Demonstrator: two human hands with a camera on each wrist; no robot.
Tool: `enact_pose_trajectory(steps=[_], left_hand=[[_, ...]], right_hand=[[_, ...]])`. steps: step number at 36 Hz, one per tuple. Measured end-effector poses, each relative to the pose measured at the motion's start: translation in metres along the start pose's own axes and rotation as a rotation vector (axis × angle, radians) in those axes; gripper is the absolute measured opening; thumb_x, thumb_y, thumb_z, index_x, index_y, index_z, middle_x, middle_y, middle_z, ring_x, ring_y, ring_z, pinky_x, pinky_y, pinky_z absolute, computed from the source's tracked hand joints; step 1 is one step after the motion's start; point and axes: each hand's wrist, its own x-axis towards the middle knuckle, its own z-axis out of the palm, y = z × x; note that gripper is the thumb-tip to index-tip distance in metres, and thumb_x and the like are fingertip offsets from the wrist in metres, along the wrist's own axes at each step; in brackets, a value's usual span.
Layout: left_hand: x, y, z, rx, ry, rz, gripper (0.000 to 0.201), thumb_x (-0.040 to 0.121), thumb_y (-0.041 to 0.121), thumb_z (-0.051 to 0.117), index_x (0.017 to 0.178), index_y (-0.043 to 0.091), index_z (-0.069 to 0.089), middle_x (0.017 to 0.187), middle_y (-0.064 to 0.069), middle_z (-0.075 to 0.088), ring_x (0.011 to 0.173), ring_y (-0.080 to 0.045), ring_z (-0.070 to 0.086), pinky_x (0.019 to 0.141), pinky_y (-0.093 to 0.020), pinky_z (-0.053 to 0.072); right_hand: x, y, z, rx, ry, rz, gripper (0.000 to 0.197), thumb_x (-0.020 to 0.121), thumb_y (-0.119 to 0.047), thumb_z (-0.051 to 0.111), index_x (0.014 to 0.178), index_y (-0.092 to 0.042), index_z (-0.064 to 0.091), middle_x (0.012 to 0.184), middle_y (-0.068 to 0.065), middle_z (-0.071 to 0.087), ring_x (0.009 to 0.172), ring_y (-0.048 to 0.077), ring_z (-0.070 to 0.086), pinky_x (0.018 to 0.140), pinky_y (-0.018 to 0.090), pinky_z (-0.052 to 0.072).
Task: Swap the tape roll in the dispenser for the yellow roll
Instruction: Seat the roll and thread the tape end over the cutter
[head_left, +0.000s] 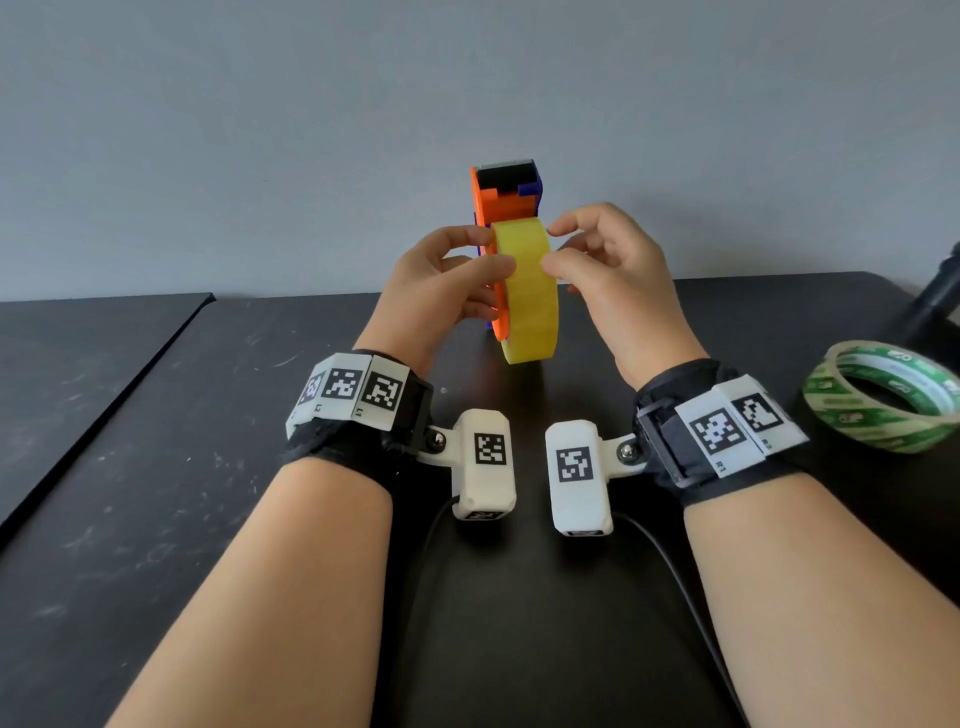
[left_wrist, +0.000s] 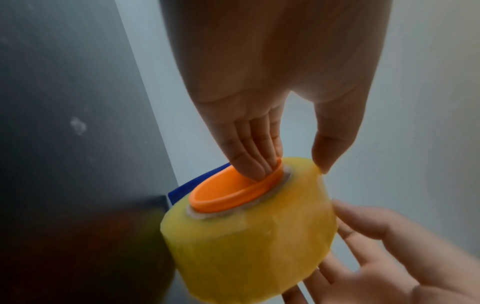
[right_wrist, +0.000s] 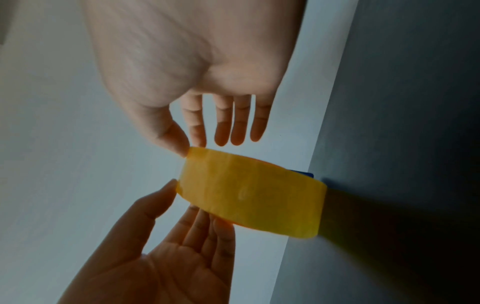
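The orange and blue dispenser (head_left: 506, 200) stands upright on the black table (head_left: 208, 467), cutter on top. The yellow roll (head_left: 530, 301) sits on its orange hub (left_wrist: 223, 197). My left hand (head_left: 496, 252) holds it from the left: the fingers (left_wrist: 259, 164) press into the hub cup and the thumb lies on the roll's (left_wrist: 246, 246) outer face. My right hand (head_left: 553, 248) is at the right edge, fingers nearly straight. Its thumb tip (right_wrist: 182, 148) touches the corner of the roll (right_wrist: 254, 197); the index tip is close beside it. Whether a tape end is lifted cannot be told.
A green-printed tape roll (head_left: 883, 400) lies flat on the table at the right. A black post (head_left: 935, 306) stands at the far right edge. A second dark panel (head_left: 78, 353) adjoins on the left. A grey wall is close behind the dispenser.
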Motion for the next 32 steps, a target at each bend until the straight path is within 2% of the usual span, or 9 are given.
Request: enact_pose_trajectory(steps=[7,12,14,20,27,30,32], left_hand=[[0.0003,-0.0005,-0.0002,-0.003,0.012,0.003,0.026,0.086,0.007,0.068,0.111,0.008,0.059,0.075,-0.006,0.065,0.058,-0.015,0.061,0.067,-0.030,0.056],[0.0004,-0.0013,0.0000,0.004,0.000,0.006,0.030,0.079,0.013,0.071,0.107,0.011,0.060,0.075,-0.007,0.064,0.057,-0.014,0.061,0.065,-0.029,0.056],[0.0001,-0.0016,0.0008,0.012,-0.003,0.009,0.028,0.082,0.010,0.071,0.108,0.010,0.060,0.074,-0.007,0.063,0.056,-0.014,0.060,0.066,-0.030,0.055],[0.0010,-0.0016,0.0011,0.015,0.008,0.011,0.026,0.086,0.007,0.068,0.110,0.009,0.059,0.073,-0.005,0.063,0.056,-0.014,0.060,0.066,-0.031,0.054],[0.0009,-0.0016,0.0006,0.019,-0.018,0.016,0.027,0.083,0.008,0.069,0.108,0.010,0.059,0.070,-0.006,0.063,0.056,-0.014,0.060,0.065,-0.029,0.055],[0.0009,-0.0013,0.0010,0.021,-0.035,0.017,0.026,0.080,0.009,0.071,0.104,0.013,0.060,0.066,-0.004,0.063,0.055,-0.013,0.060,0.064,-0.028,0.055],[0.0010,-0.0017,0.0007,0.021,-0.040,0.018,0.024,0.083,0.006,0.070,0.104,0.012,0.059,0.065,-0.003,0.063,0.055,-0.013,0.060,0.065,-0.029,0.054]], right_hand=[[-0.0002,0.0016,0.0003,-0.009,0.016,-0.080,0.020,0.082,-0.011,0.066,0.093,-0.027,0.071,0.081,-0.004,0.062,0.080,0.011,0.062,0.086,0.037,0.057],[-0.0001,0.0013,0.0008,-0.056,0.056,-0.134,0.016,0.083,-0.013,0.066,0.091,-0.024,0.074,0.093,0.000,0.071,0.086,0.009,0.064,0.089,0.033,0.056],[-0.0001,0.0015,0.0002,-0.072,0.073,-0.164,0.012,0.084,-0.014,0.067,0.088,-0.023,0.075,0.095,0.000,0.072,0.088,0.007,0.065,0.089,0.033,0.056],[0.0021,0.0044,-0.0012,-0.152,0.072,-0.233,0.009,0.086,-0.017,0.067,0.089,-0.018,0.075,0.087,-0.009,0.064,0.086,0.004,0.063,0.086,0.035,0.056],[0.0063,0.0080,0.0000,-0.203,0.101,-0.278,0.007,0.086,-0.017,0.067,0.083,-0.021,0.072,0.095,-0.005,0.059,0.089,0.007,0.058,0.082,0.020,0.048],[0.0073,0.0076,0.0008,-0.224,0.118,-0.281,0.009,0.087,-0.017,0.065,0.086,-0.012,0.073,0.093,-0.005,0.060,0.085,-0.002,0.056,0.078,0.008,0.042],[0.0068,0.0073,0.0010,-0.221,0.114,-0.263,0.012,0.089,-0.018,0.064,0.090,-0.011,0.073,0.093,-0.005,0.062,0.085,-0.001,0.057,0.079,0.009,0.045]])
